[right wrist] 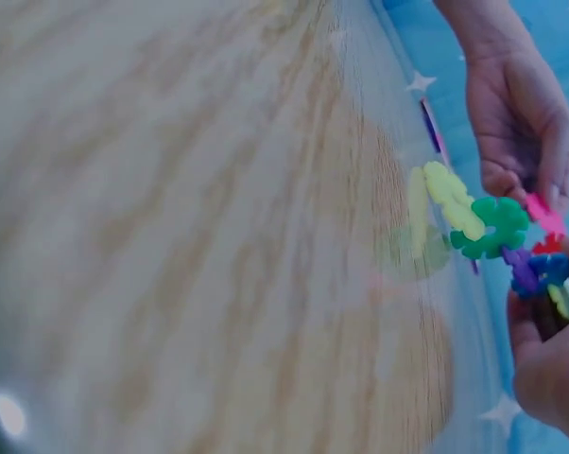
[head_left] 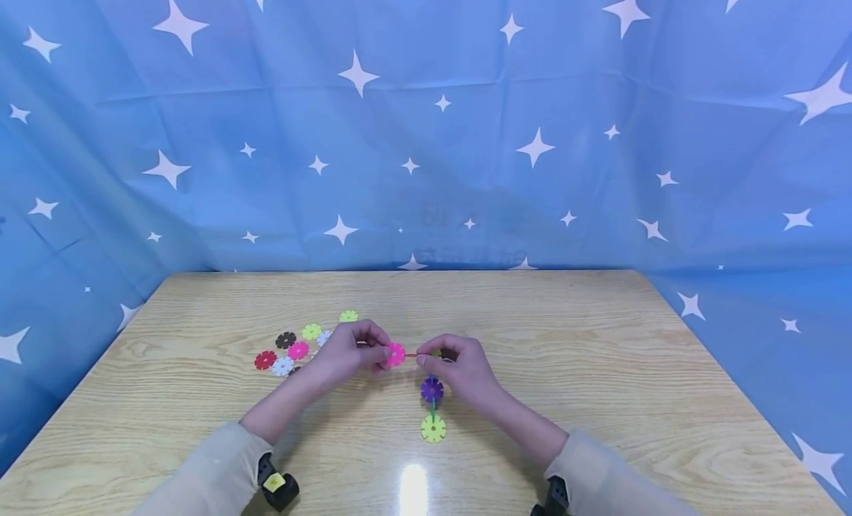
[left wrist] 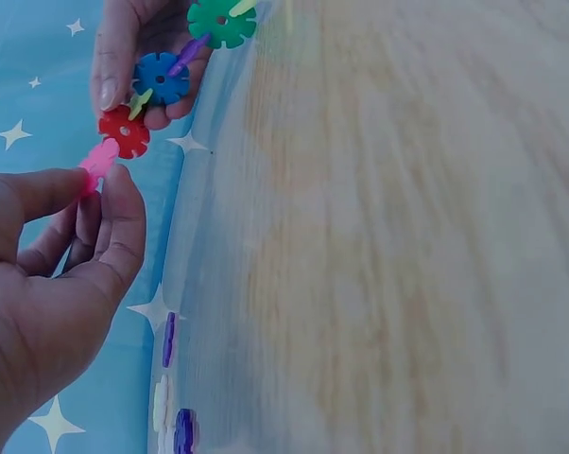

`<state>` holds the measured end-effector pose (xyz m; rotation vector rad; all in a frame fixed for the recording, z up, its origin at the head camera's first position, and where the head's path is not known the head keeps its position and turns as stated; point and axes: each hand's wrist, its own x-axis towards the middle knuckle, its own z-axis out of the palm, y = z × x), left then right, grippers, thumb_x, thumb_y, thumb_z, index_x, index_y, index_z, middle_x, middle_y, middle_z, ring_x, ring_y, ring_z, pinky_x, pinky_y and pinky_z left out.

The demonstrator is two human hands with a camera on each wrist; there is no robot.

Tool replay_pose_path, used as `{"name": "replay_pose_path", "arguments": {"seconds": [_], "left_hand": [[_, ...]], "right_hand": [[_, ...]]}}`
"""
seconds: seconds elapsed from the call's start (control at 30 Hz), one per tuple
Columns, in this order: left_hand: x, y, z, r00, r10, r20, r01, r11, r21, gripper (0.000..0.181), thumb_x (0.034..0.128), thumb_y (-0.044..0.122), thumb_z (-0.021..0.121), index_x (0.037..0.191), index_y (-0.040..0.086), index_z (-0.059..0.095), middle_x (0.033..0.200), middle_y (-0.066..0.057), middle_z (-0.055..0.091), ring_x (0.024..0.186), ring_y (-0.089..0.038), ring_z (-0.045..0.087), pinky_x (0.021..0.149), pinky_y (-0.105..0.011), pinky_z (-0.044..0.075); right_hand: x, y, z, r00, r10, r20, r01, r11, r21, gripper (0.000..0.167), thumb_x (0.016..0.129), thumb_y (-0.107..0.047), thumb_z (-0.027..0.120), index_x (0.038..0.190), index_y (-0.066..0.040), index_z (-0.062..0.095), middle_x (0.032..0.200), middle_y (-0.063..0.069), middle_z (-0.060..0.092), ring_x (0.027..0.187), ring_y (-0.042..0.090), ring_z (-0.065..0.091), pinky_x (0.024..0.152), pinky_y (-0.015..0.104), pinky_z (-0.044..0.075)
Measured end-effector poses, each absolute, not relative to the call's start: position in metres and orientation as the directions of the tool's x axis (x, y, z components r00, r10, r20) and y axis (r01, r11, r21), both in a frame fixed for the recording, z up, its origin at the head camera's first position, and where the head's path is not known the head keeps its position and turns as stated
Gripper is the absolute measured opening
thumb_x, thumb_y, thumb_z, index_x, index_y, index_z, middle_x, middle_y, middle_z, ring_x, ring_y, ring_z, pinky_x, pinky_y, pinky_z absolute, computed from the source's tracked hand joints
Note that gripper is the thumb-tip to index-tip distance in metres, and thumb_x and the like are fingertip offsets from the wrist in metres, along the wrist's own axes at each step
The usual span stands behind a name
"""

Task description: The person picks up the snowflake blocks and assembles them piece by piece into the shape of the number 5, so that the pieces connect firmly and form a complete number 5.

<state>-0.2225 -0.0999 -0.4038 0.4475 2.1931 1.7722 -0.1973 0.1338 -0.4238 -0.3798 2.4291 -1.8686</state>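
Note:
My left hand (head_left: pixel 359 347) pinches a pink notched snowflake disc (head_left: pixel 396 354) between thumb and fingertips. The pink disc's edge meets a red disc (left wrist: pixel 127 132); whether their slots are fully joined I cannot tell. My right hand (head_left: pixel 464 364) grips a chain of interlocked discs close to its yellow disc (left wrist: pixel 140 101) and blue disc (left wrist: pixel 162 78). Toward me the chain runs on through a purple disc (right wrist: pixel 518 265), a green disc (right wrist: pixel 492 227) and a yellow-green disc (head_left: pixel 433 429) at its near end. Fingers partly cover the middle of the chain.
Left of my left hand, several loose discs lie on the wooden table (head_left: pixel 599 383), among them a red one (head_left: pixel 265 360), a black one (head_left: pixel 286 340), a pink one (head_left: pixel 298 350) and a yellow-green one (head_left: pixel 349 316). Behind the table hangs a blue star-patterned cloth (head_left: pixel 426 131).

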Motion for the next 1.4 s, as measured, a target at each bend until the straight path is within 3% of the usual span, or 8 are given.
{"name": "replay_pose_path", "arguments": {"seconds": [0.27, 0.93, 1.23, 1.4], "left_hand": [[-0.2216, -0.0980, -0.4044, -0.936, 0.351, -0.031, 0.048, 0.213, 0.976, 0.011, 0.0918, -0.002, 0.070, 0.100, -0.007, 0.066, 0.089, -0.014, 0.068, 0.077, -0.026, 0.072, 0.075, -0.042, 0.063], [-0.2234, -0.0987, -0.4109, -0.914, 0.398, -0.080, -0.010, 0.174, 0.985, 0.010, 0.0938, 0.001, 0.071, 0.101, -0.005, 0.069, 0.091, -0.013, 0.070, 0.076, -0.023, 0.071, 0.075, -0.040, 0.062], [-0.2224, -0.0982, -0.4115, -0.911, 0.404, -0.082, -0.028, 0.138, 0.990, 0.008, 0.0933, -0.003, 0.070, 0.101, -0.006, 0.069, 0.092, -0.013, 0.071, 0.076, -0.023, 0.071, 0.076, -0.038, 0.062], [-0.2215, -0.0973, -0.4107, -0.914, 0.395, -0.094, -0.044, 0.133, 0.990, 0.008, 0.0929, -0.003, 0.070, 0.100, -0.006, 0.070, 0.092, -0.013, 0.072, 0.076, -0.022, 0.071, 0.077, -0.039, 0.062]], "right_hand": [[-0.1967, 0.1346, -0.4226, -0.971, -0.218, 0.100, -0.151, 0.232, -0.961, 0.011, 0.092, -0.010, 0.075, 0.102, -0.004, 0.078, 0.100, 0.006, 0.073, 0.089, 0.021, 0.066, 0.080, 0.030, 0.055], [-0.1957, 0.1379, -0.4245, -0.961, -0.257, 0.104, -0.167, 0.239, -0.956, 0.016, 0.094, -0.013, 0.075, 0.106, -0.003, 0.078, 0.102, 0.007, 0.074, 0.088, 0.021, 0.065, 0.076, 0.028, 0.055], [-0.1949, 0.1384, -0.4215, -0.960, -0.261, 0.106, -0.170, 0.238, -0.956, 0.013, 0.093, -0.013, 0.076, 0.102, -0.003, 0.080, 0.093, 0.007, 0.075, 0.074, 0.016, 0.059, 0.062, 0.024, 0.049], [-0.1948, 0.1384, -0.4198, -0.953, -0.280, 0.116, -0.185, 0.231, -0.955, 0.013, 0.093, -0.013, 0.076, 0.101, -0.003, 0.080, 0.093, 0.007, 0.075, 0.071, 0.015, 0.058, 0.060, 0.023, 0.048]]}}
